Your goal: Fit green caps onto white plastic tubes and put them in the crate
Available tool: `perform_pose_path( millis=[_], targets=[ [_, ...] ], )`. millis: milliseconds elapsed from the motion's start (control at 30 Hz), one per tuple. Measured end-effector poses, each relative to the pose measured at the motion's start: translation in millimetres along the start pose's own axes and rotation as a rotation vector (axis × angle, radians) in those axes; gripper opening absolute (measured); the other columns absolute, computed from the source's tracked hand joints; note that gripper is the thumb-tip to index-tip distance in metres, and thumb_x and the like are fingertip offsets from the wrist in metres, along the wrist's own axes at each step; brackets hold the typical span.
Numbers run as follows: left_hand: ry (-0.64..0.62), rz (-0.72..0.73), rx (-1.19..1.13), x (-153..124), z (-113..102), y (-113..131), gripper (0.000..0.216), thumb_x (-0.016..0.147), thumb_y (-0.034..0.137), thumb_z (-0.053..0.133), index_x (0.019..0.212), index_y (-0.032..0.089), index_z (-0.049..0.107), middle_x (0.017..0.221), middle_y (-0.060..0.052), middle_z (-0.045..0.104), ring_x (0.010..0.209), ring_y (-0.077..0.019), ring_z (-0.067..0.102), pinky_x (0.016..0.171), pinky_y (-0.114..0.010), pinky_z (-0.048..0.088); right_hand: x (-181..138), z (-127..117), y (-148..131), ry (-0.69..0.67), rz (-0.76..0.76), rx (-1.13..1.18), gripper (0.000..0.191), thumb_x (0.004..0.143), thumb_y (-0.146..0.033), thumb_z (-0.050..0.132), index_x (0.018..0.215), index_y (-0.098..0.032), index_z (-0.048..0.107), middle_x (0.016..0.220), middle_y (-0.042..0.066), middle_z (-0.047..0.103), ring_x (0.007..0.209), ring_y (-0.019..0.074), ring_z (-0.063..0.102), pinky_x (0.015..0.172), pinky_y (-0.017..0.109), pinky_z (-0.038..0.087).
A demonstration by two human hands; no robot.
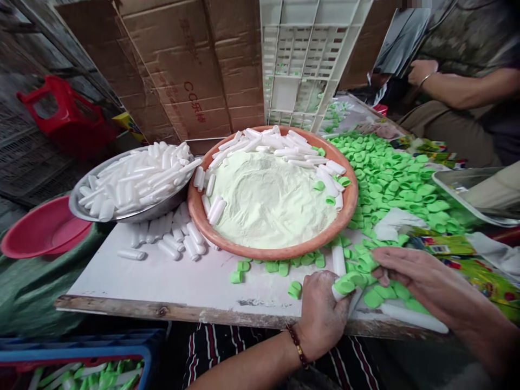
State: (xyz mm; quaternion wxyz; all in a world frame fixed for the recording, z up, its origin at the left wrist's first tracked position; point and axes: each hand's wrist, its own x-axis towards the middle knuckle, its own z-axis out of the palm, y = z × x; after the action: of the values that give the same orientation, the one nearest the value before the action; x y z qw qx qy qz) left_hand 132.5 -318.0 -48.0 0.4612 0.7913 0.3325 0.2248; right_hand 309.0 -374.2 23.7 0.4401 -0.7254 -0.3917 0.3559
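My left hand (320,314) is closed around a white plastic tube (345,290) with a green cap on its end, at the near edge of the white board (170,276). My right hand (418,276) reaches in from the right, its fingers pinched at the green caps (365,264) just beside that tube. A terracotta-coloured bowl (345,216) of pale powder (268,200) sits behind my hands, with white tubes lying along its rim. A big heap of green caps (390,173) spreads to its right.
A steel bowl (122,214) full of white tubes stands at left, with loose tubes (174,238) below it. A red basin (40,230), cardboard boxes (187,65), a white crate (304,59), a metal tray (467,195) and printed packets (479,271) surround the board. Another person (467,81) sits at back right.
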Motion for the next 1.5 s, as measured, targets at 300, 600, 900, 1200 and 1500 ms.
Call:
perform_pose_path(
  millis=[300, 600, 900, 1200, 1500],
  targets=[
    [0.007, 0.014, -0.009, -3, -2, 2, 0.01, 0.087, 0.024, 0.062, 0.079, 0.018, 0.058, 0.086, -0.004, 0.064, 0.085, -0.0215, 0.056, 0.076, -0.032, 0.04, 10, -3, 36, 0.185, -0.112, -0.569, 0.041, 0.083, -0.055, 0.052, 0.09, -0.021, 0.072, 0.078, 0.007, 0.07, 0.07, 0.0258, 0.065, 0.068, 0.041, 0.053],
    [0.101, 0.05, -0.141, -15, -26, 1, 0.011, 0.088, 0.014, 0.053, 0.088, 0.018, 0.063, 0.088, -0.004, 0.067, 0.082, -0.0189, 0.057, 0.076, -0.03, 0.042, 20, 69, 14, -0.013, -0.653, -0.838, 0.022, 0.089, -0.031, 0.058, 0.103, -0.019, 0.069, 0.098, 0.008, 0.066, 0.095, 0.025, 0.058, 0.085, 0.041, 0.042],
    [0.097, 0.115, -0.063, -23, -27, -16, 0.01, 0.083, 0.01, 0.054, 0.081, 0.017, 0.061, 0.082, -0.003, 0.064, 0.079, -0.019, 0.056, 0.074, -0.031, 0.04, 12, 74, 35, 0.016, -0.64, -0.859, 0.011, 0.087, -0.025, 0.062, 0.078, -0.021, 0.065, 0.082, 0.003, 0.061, 0.084, 0.021, 0.054, 0.077, 0.037, 0.033],
    [0.09, 0.094, -0.113, -19, -28, -17, 0.011, 0.08, 0.008, 0.053, 0.081, 0.016, 0.059, 0.08, -0.004, 0.063, 0.076, -0.0189, 0.056, 0.071, -0.03, 0.04, 16, 80, 12, -0.105, -0.606, -0.981, 0.01, 0.089, -0.021, 0.056, 0.093, -0.019, 0.065, 0.088, 0.006, 0.059, 0.086, 0.0232, 0.055, 0.078, 0.036, 0.04],
    [0.083, 0.059, -0.111, -18, -28, -16, 0.007, 0.081, 0.011, 0.057, 0.078, 0.017, 0.057, 0.081, -0.002, 0.062, 0.078, -0.0181, 0.054, 0.072, -0.029, 0.039, 5, 56, 37, 0.082, -0.584, -0.912, 0.023, 0.091, -0.024, 0.045, 0.098, -0.017, 0.066, 0.092, 0.01, 0.064, 0.089, 0.0258, 0.06, 0.08, 0.04, 0.045]
  ],
)
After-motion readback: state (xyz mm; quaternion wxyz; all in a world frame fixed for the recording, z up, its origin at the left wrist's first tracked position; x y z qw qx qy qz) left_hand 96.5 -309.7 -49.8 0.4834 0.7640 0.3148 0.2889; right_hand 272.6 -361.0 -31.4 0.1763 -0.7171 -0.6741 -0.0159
